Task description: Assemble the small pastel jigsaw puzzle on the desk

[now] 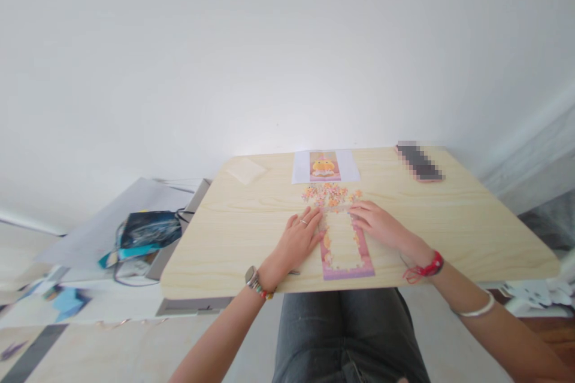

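Note:
A tall, narrow jigsaw puzzle frame (345, 251), pink-edged with a pale unfilled middle, lies on the light wooden table (471, 227) in front of me. Several loose puzzle pieces (331, 194) are heaped just beyond its far end. My left hand (299, 239) rests flat on the table with fingers spread, touching the frame's left edge. My right hand (377, 222) lies with fingers stretched out at the frame's upper right edge, fingertips near the loose pieces. Neither hand holds anything that I can see. A reference picture (324, 166) on white paper lies further back.
A phone (420, 161) lies at the table's far right. A pale paper sheet (246, 170) sits at the far left corner. A dark blue bag (146, 230) and boards lie on the floor left of the table. A white wall stands behind.

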The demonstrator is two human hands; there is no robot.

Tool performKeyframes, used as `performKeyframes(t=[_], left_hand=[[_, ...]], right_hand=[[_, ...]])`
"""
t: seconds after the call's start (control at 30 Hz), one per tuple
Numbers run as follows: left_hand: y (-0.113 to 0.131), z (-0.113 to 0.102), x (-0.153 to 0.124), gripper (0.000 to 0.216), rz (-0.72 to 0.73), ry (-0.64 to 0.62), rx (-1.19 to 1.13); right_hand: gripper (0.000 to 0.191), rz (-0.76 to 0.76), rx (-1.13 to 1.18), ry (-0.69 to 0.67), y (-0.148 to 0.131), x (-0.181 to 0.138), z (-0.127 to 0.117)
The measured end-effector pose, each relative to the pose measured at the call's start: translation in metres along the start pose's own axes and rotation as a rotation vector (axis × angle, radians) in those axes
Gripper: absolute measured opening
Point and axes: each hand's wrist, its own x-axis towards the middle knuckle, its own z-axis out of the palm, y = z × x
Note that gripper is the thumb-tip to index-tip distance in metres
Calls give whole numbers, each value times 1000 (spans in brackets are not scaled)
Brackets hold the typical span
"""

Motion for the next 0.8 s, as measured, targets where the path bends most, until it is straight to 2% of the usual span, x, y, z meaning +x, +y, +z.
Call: performKeyframes(t=[0.2,0.37,0.53,0.67,0.8], left_hand=[[0,-3,-1,47,5,-13,-17],[-7,-12,4,45,15,50,-76],[-22,-21,19,36,-102,174,-88],[-36,-22,29,29,-215,171,-78],[-50,-16,33,27,-301,154,-85]], right_hand=[[24,-39,-20,-19,2,2,-3],[21,19,17,38,13,25,-13],[15,111,-23,26,27,69,-14],[14,80,-2,-35,28,95,-4],[11,24,39,-86,23,102,5]])
